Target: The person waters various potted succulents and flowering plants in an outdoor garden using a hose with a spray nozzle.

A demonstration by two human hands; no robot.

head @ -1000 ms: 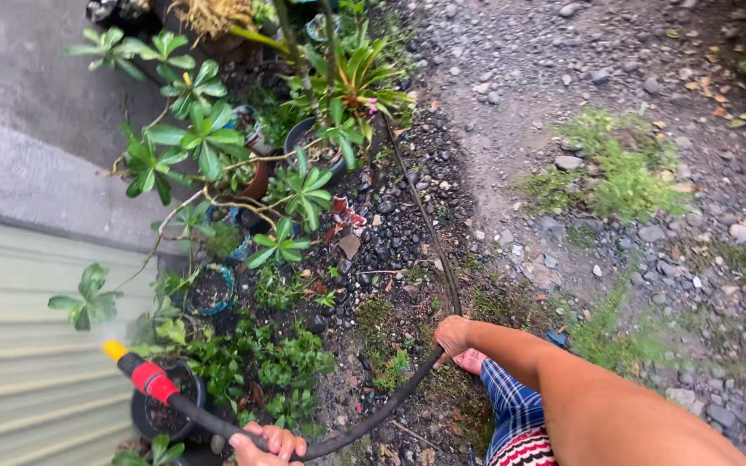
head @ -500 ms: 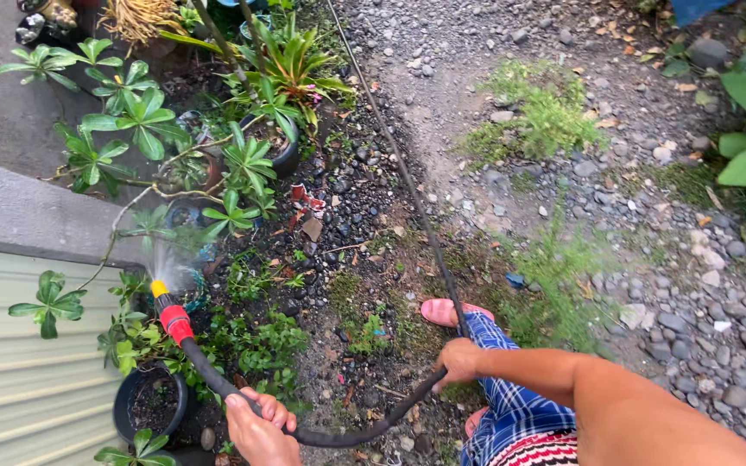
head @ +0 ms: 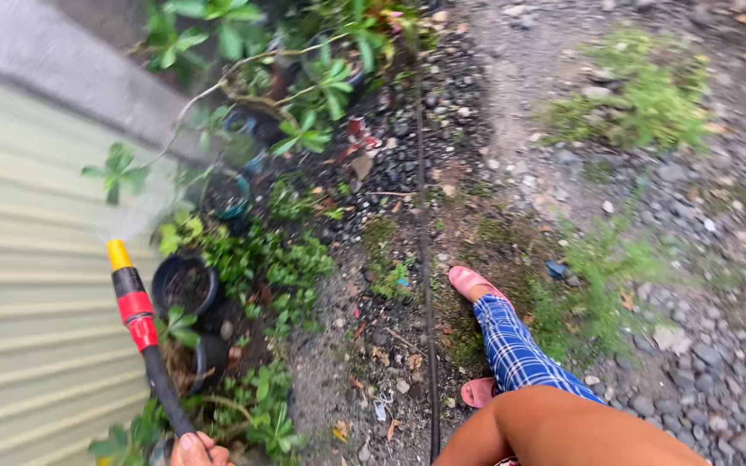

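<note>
My left hand [head: 193, 450] shows only at the bottom edge, closed around a black garden hose [head: 159, 388]. The hose ends in a nozzle [head: 131, 298] with red bands and a yellow tip, pointing up and away. A fine mist leaves the tip toward the leafy plants [head: 123, 173] by the wall. Only my right forearm [head: 563, 427] is visible at the bottom; its hand is out of frame. The rest of the hose [head: 426, 259] lies straight along the ground, running away from me.
A corrugated pale green metal wall [head: 28, 328] and a concrete ledge [head: 88, 78] fill the left. A black pot [head: 185, 285] and low green plants [head: 278, 267] stand beside it. My plaid trouser leg [head: 520, 354] and pink slippers [head: 470, 280] are on gravel [head: 701, 285].
The view has swung left and down. The nozzle now points further along the wall and stands more upright. My right hand has dropped out of the frame, and the hose lies straight.
</note>
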